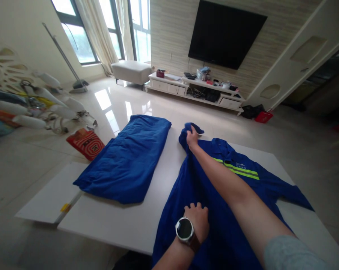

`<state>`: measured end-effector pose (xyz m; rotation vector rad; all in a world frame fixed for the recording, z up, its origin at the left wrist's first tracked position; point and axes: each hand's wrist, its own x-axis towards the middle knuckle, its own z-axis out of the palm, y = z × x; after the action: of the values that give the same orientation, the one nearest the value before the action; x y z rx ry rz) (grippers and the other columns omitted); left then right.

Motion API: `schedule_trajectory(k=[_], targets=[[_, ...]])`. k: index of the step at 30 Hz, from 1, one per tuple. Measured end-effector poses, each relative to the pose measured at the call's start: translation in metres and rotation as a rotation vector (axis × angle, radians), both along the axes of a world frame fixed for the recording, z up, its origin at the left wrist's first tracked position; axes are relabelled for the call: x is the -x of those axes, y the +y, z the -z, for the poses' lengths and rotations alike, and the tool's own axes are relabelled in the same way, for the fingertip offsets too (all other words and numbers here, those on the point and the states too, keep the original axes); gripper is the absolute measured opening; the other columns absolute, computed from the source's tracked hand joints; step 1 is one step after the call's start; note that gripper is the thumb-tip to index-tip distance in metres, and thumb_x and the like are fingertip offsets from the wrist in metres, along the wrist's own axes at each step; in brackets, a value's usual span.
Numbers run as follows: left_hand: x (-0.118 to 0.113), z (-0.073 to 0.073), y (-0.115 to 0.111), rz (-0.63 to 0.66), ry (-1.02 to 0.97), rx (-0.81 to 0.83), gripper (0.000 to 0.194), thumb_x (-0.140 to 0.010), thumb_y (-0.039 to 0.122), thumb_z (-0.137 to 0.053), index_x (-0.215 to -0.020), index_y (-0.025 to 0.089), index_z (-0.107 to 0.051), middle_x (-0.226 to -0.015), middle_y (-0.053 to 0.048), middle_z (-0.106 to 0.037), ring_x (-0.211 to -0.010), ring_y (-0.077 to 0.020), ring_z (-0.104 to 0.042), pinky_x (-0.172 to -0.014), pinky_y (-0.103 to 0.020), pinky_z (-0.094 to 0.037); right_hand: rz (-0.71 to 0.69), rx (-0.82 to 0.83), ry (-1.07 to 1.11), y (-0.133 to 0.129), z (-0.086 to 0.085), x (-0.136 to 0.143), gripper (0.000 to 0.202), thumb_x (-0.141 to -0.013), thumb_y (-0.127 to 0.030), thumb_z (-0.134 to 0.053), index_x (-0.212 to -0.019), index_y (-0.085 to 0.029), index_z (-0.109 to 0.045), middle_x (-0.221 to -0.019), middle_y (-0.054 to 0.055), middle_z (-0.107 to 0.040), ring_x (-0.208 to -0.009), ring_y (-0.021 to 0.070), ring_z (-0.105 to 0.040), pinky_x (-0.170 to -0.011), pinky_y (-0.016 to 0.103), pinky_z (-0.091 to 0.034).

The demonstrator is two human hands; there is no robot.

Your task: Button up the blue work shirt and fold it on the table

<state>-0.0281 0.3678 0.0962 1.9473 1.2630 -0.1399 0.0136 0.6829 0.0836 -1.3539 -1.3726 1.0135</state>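
Blue work jacket (242, 187) is lying spread on the white worktop (124, 221), its far sleeve end being pinched in the right hand's (192, 138) closed grip while the left hand (196, 219) is pressing flat, fingers together, on its near edge

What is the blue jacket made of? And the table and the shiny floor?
The blue jacket looks like woven cotton-type work cloth: matte, creased, bunched in the right hand, with the left hand resting on it. The table looks like smooth white painted or laminated board. The floor looks like polished tile; it mirrors the windows.
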Motion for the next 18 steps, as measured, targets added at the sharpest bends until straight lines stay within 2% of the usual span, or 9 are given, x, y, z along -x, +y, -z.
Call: schedule_trajectory(k=[1, 4, 5, 6, 9, 11, 13, 15, 18], targets=[[0.000, 0.000, -0.001, -0.004, -0.002, -0.007, 0.043, -0.087, 0.030, -0.058, -0.128, 0.022, -0.066, -0.133, -0.019, -0.062, -0.126, -0.0394, -0.056, -0.100, -0.056, -0.047, -0.134, -0.052, -0.069, -0.008, -0.001, 0.018, 0.041, -0.088, -0.033, -0.063, -0.127, -0.023, -0.067, -0.116, 0.003, -0.069, -0.117, 0.0204, -0.058, -0.110, 0.040, -0.044], [0.001, 0.001, -0.003, -0.014, 0.007, -0.023, 0.042, -0.086, 0.029, -0.059, -0.127, 0.022, -0.067, -0.130, -0.020, -0.064, -0.124, -0.0390, -0.057, -0.099, -0.055, -0.048, -0.807, -0.191, -0.438, -0.044, -0.003, 0.062, 0.052, -0.077, -0.035, -0.077, -0.128, -0.024, -0.069, -0.124, 0.003, -0.068, -0.118, 0.0220, -0.057, -0.112, 0.042, -0.041], [0.001, 0.002, -0.004, -0.014, 0.009, -0.031, 0.042, -0.086, 0.028, -0.058, -0.126, 0.021, -0.067, -0.129, -0.020, -0.064, -0.123, -0.0387, -0.058, -0.098, -0.055, -0.048, -0.974, -0.195, -0.534, -0.057, -0.003, 0.069, 0.052, -0.078, -0.036, -0.077, -0.128, -0.024, -0.069, -0.124, 0.004, -0.068, -0.115, 0.0217, -0.059, -0.109, 0.040, -0.043], [0.001, 0.003, -0.004, -0.014, 0.011, -0.037, 0.041, -0.087, 0.027, -0.058, -0.126, 0.021, -0.068, -0.129, -0.020, -0.065, -0.123, -0.0385, -0.058, -0.098, -0.055, -0.048, -1.060, -0.184, -0.595, -0.071, -0.004, 0.070, 0.047, -0.082, -0.036, -0.074, -0.127, -0.023, -0.070, -0.121, 0.004, -0.070, -0.110, 0.0209, -0.061, -0.104, 0.038, -0.047], [0.001, 0.004, -0.006, -0.010, 0.015, -0.054, 0.040, -0.088, 0.027, -0.058, -0.125, 0.021, -0.068, -0.128, -0.020, -0.066, -0.122, -0.0389, -0.059, -0.097, -0.056, -0.049, -1.001, -0.176, -0.762, -0.111, -0.011, 0.039, 0.033, -0.092, -0.030, -0.060, -0.119, -0.019, -0.073, -0.110, 0.007, -0.073, -0.098, 0.0209, -0.066, -0.092, 0.033, -0.051], [0.001, 0.002, -0.007, -0.006, 0.019, -0.064, 0.039, -0.089, 0.029, -0.058, -0.125, 0.021, -0.068, -0.127, -0.019, -0.067, -0.121, -0.0386, -0.060, -0.096, -0.056, -0.050, -0.910, -0.151, -0.951, -0.139, -0.013, -0.007, 0.035, -0.090, -0.029, -0.060, -0.121, -0.018, -0.072, -0.116, 0.011, -0.070, -0.106, 0.0254, -0.065, -0.097, 0.038, -0.049], [-0.001, -0.001, -0.008, -0.002, 0.033, -0.081, 0.037, -0.090, 0.027, -0.056, -0.125, 0.021, -0.068, -0.127, -0.018, -0.067, -0.119, -0.0377, -0.062, -0.095, -0.055, -0.051, -0.822, 0.032, -1.089, -0.175, -0.010, -0.064, 0.047, -0.090, -0.034, -0.062, -0.134, -0.020, -0.064, -0.134, 0.016, -0.062, -0.118, 0.0308, -0.062, -0.106, 0.044, -0.045], [-0.003, -0.005, -0.010, -0.006, 0.052, -0.089, 0.038, -0.092, 0.023, -0.054, -0.127, 0.021, -0.067, -0.127, -0.017, -0.068, -0.119, -0.0371, -0.063, -0.094, -0.056, -0.052, -0.704, 0.298, -1.162, -0.219, -0.001, -0.119, 0.075, -0.085, -0.046, -0.068, -0.154, -0.027, -0.045, -0.157, 0.018, -0.042, -0.135, 0.0381, -0.052, -0.113, 0.051, -0.040], [-0.007, -0.010, -0.014, -0.023, 0.059, -0.083, 0.037, -0.093, 0.024, -0.055, -0.128, 0.021, -0.067, -0.126, -0.018, -0.068, -0.118, -0.0390, -0.063, -0.091, -0.057, -0.053, -0.632, 0.655, -1.207, -0.289, 0.024, -0.179, 0.108, -0.075, -0.059, -0.074, -0.164, -0.037, -0.016, -0.173, 0.014, -0.005, -0.154, 0.0489, -0.020, -0.120, 0.064, -0.025]])
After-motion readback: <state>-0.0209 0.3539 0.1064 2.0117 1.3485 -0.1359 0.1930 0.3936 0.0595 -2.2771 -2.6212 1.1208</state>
